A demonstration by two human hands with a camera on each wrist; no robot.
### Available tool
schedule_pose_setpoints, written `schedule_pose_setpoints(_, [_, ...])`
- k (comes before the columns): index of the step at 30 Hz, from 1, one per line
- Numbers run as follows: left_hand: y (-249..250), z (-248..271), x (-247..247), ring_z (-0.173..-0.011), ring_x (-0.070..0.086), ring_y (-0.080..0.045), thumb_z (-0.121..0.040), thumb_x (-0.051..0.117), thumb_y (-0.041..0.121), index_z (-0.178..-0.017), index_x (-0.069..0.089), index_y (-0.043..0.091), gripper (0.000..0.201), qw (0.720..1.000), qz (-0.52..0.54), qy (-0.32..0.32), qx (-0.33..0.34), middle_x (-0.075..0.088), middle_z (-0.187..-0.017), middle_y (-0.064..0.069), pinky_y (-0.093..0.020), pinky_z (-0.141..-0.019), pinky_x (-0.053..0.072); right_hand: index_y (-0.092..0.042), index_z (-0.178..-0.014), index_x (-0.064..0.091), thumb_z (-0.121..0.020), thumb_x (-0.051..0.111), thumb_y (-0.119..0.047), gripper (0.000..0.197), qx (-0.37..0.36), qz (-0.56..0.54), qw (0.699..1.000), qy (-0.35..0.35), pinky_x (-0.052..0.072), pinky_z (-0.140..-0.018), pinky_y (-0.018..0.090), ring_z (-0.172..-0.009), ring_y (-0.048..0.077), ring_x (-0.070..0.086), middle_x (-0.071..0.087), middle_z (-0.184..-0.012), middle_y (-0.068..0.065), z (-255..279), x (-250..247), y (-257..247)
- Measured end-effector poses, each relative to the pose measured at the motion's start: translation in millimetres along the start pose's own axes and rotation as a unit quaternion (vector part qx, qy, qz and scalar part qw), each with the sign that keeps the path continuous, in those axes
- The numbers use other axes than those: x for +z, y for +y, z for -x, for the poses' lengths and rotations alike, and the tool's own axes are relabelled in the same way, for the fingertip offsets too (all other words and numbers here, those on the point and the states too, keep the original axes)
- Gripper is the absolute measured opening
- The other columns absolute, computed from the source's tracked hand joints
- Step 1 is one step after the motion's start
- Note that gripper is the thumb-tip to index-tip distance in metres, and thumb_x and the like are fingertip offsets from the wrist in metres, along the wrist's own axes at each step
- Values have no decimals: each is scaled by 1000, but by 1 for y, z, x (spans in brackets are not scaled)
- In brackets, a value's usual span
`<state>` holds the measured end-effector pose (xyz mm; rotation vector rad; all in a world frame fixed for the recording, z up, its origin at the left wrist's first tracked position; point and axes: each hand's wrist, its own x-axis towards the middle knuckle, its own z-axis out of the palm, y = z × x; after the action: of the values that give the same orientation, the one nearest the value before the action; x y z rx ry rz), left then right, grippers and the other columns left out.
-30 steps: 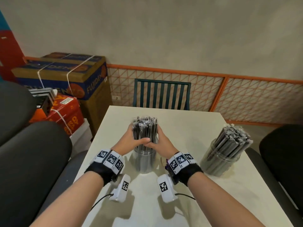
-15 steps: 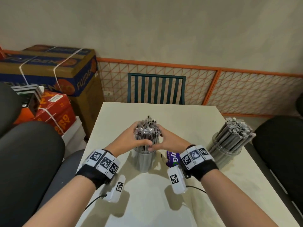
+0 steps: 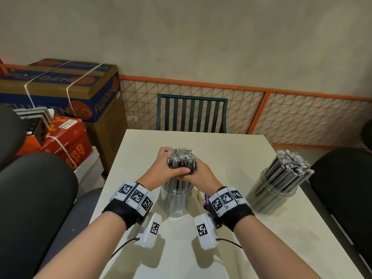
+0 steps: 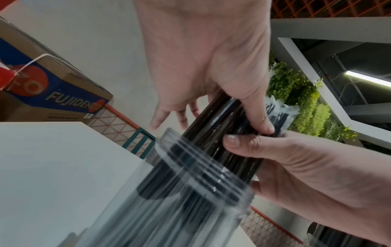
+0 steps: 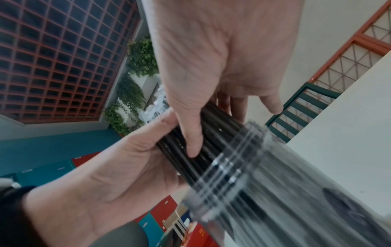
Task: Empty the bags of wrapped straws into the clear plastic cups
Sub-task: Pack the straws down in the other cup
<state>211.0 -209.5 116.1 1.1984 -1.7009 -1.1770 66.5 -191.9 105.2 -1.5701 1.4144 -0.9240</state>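
Observation:
A bundle of black wrapped straws stands upright in a clear plastic cup at the middle of the white table. My left hand grips the bundle from the left, above the cup's rim. From the right, my right hand grips it too, and the two thumbs meet in front. The left wrist view shows the left thumb across the straws and the cup below. The right wrist view shows the right thumb on the straws. A second cup at the right is packed with straws.
A strip of purple bag lies under my right wrist. A green chair stands behind the table. Dark seats flank it on the left and right. Cardboard boxes are stacked at the far left.
Both hands stay wrapped round the straw bundle in the middle cup. The purple bag strip came into sight under my right wrist. The head view has shifted slightly.

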Motion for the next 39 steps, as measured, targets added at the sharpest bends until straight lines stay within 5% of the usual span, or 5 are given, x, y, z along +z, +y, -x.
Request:
schedule_pose_setpoints(11, [-1, 8, -18, -108, 57, 2, -66, 82, 15, -120, 47, 36, 68, 991, -30, -127, -1, 60, -116, 13, -14, -88, 46, -13, -129, 50, -69, 81, -17, 68, -6, 174, 972, -159, 42, -104, 34, -119, 19, 52, 58, -129, 6, -5, -39, -14])
schedule_pose_setpoints(18, [-14, 11, -8, -100, 57, 16, -75, 76, 16, -125, 48, 31, 59, 997, 6, -82, 3, 61, -115, 17, -4, -80, 45, -17, -134, 46, -74, 78, -18, 67, -12, 21, 999, -36, 45, -104, 32, -116, 10, 56, 60, -129, 1, 14, -20, 6])
schedule_pose_setpoints(28, [-8, 9, -1, -105, 61, -11, -68, 81, 25, -123, 56, 15, 60, 1000, -11, -1, -7, 66, -112, 3, -24, -91, 49, -14, -132, 46, -79, 72, -13, 59, -55, 50, 997, 31, 39, -80, 5, -111, 12, 56, 61, -122, 1, 18, 1, -3])
schedule_pose_setpoints(32, [10, 11, -17, -99, 57, 8, -70, 80, 15, -120, 51, 23, 58, 999, -14, -35, 33, 62, -106, 16, -2, -77, 45, -13, -127, 54, -82, 68, -13, 47, -49, 68, 995, -54, 46, -90, 21, -106, 11, 57, 64, -120, 4, 10, -26, -26])
schedule_pose_setpoints(39, [4, 14, -12, -92, 59, 16, -71, 78, 9, -120, 50, 24, 58, 996, 9, -89, 13, 62, -109, 12, -1, -73, 46, -8, -117, 62, -80, 71, -10, 38, -22, 190, 968, -164, 49, -88, 28, -97, 17, 61, 68, -112, 12, -3, -39, -33])
